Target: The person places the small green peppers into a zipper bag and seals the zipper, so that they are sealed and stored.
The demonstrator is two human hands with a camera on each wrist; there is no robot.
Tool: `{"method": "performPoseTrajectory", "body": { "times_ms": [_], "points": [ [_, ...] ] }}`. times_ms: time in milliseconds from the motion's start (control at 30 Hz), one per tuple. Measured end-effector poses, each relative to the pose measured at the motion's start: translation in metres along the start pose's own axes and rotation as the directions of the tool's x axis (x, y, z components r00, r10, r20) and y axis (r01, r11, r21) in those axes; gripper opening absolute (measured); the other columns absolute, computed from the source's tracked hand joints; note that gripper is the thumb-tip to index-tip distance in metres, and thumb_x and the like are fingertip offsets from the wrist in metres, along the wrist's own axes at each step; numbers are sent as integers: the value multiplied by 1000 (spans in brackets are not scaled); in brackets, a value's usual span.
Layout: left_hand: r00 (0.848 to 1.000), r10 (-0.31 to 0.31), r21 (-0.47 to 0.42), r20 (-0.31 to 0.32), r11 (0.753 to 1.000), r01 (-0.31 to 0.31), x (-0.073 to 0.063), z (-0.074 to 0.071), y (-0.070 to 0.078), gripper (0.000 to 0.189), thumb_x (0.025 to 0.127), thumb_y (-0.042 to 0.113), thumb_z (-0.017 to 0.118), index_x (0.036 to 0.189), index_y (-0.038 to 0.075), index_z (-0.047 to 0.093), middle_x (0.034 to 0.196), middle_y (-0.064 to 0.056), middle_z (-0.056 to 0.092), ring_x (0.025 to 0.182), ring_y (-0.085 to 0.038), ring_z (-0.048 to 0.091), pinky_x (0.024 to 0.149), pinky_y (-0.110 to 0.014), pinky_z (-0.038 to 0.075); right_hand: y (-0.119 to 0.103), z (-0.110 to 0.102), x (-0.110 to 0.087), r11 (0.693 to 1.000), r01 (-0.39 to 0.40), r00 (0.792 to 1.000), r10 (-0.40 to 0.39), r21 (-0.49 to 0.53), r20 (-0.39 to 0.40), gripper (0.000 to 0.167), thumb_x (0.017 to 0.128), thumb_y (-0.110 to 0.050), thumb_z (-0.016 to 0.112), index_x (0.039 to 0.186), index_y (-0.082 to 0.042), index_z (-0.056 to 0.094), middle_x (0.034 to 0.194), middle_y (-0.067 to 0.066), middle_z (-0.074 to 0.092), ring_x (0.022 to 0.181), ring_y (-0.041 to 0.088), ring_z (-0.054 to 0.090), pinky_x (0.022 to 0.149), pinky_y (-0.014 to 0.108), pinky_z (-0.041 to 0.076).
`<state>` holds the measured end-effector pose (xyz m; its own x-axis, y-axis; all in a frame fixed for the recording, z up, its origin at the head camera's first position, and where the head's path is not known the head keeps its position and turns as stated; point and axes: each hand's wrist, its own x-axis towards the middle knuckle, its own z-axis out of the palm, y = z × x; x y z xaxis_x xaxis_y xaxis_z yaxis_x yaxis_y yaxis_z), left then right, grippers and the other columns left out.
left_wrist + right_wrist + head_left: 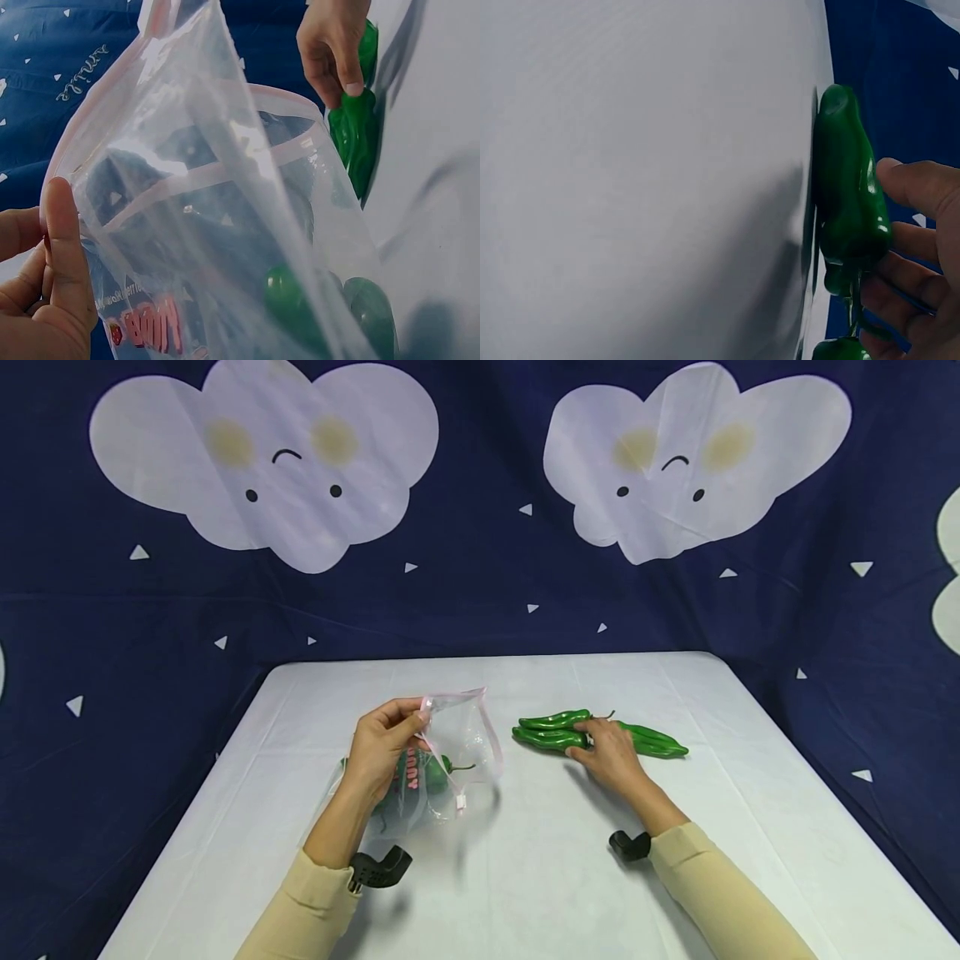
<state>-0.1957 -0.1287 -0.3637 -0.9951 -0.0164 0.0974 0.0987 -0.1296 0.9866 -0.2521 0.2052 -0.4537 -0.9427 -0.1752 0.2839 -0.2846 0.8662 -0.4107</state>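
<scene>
My left hand (378,747) pinches the pink-edged rim of a clear zip bag (468,735) between thumb and fingers, and the bag's mouth gapes. Green peppers (437,774) show through its wall, low in the bag, behind pink lettering. To the right, my right hand (611,756) grips the stem end of a glossy green pepper (546,740) on the table. In the right wrist view the thumb meets that pepper (847,172), with the fingers partly behind it. Another pepper (555,721) lies alongside on the far side, and more peppers (656,743) extend right, past the hand.
A white cloth covers the table (525,877); its far edge meets a dark blue curtain (465,602) with cloud prints. A pink zip slider (461,802) hangs at the bag's edge. Black wrist cameras (382,867) sit on both cuffs.
</scene>
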Motion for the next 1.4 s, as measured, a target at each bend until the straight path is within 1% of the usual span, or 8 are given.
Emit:
{"method": "performPoseTrajectory", "body": {
  "times_ms": [200, 467, 633, 700, 800, 967, 1167, 1400],
  "points": [
    [1000, 2, 0, 1, 1000, -2, 0, 0, 1, 29, 90, 4, 61, 114, -11, 57, 81, 4, 58, 73, -11, 56, 56, -18, 56, 5, 1, -2, 1000, 5, 999, -4, -28, 34, 45, 79, -27, 74, 116, -4, 64, 120, 22, 62, 108, 41, 55, 80, 49, 40],
    [1000, 0, 2, -3, 1000, 0, 0, -1, 2, 28, 90, 4, 61, 114, -10, 57, 81, 4, 58, 72, -10, 56, 56, -18, 56, 12, 2, -8, 999, -6, 997, 9, -35, 80, 44, 79, -25, 74, 118, -6, 64, 116, 19, 64, 105, 36, 58, 76, 45, 40],
    [1000, 4, 0, 1, 1000, -4, 1, -1, 2, 28, 90, 4, 60, 114, -10, 57, 81, 3, 58, 72, -10, 56, 57, -18, 56, 15, 1, -10, 1000, -19, 995, 21, -17, 96, 45, 81, -23, 72, 120, -4, 62, 119, 21, 62, 109, 39, 56, 84, 52, 42],
    [1000, 3, 2, 1, 1000, -3, 0, -1, 2, 28, 90, 4, 60, 114, -10, 57, 81, 4, 58, 72, -10, 56, 57, -18, 56, 15, 1, -10, 1000, -20, 995, 20, -4, 94, 45, 82, -22, 72, 120, -3, 61, 120, 21, 62, 111, 40, 55, 90, 57, 42],
    [1000, 3, 3, -2, 1000, -3, 0, -2, 2, 28, 90, 4, 60, 115, -10, 57, 81, 4, 59, 71, -9, 56, 57, -19, 57, 16, -1, -12, 1000, -18, 996, 16, 18, 84, 44, 82, -20, 71, 120, -1, 61, 121, 22, 61, 110, 39, 56, 93, 59, 43],
    [1000, 1, 3, -7, 1000, -1, 0, -2, 3, 28, 90, 4, 61, 114, -9, 57, 81, 4, 59, 71, -8, 56, 56, -19, 57, 16, -5, -15, 999, -29, 997, 26, 41, 71, 44, 83, -20, 70, 122, -2, 60, 122, 22, 60, 111, 39, 56, 94, 58, 45],
    [1000, 9, -6, -15, 1000, -9, -1, -3, 4, 28, 89, 3, 61, 113, -10, 57, 80, 4, 59, 71, -11, 56, 56, -18, 56, 14, -13, -22, 996, -48, 997, 44, 79, 60, 44, 84, -22, 69, 123, -3, 59, 120, 20, 60, 101, 34, 61, 86, 52, 51],
    [1000, 10, 5, -9, 1000, -10, -1, -3, 4, 26, 90, 5, 61, 112, -8, 59, 81, 4, 59, 72, -12, 56, 56, -18, 56, 10, -20, -28, 992, 0, 1000, 1, 129, -9, 44, 81, -19, 72, 120, -2, 61, 111, 17, 63, 95, 33, 63, 81, 50, 54]
  ]
}}
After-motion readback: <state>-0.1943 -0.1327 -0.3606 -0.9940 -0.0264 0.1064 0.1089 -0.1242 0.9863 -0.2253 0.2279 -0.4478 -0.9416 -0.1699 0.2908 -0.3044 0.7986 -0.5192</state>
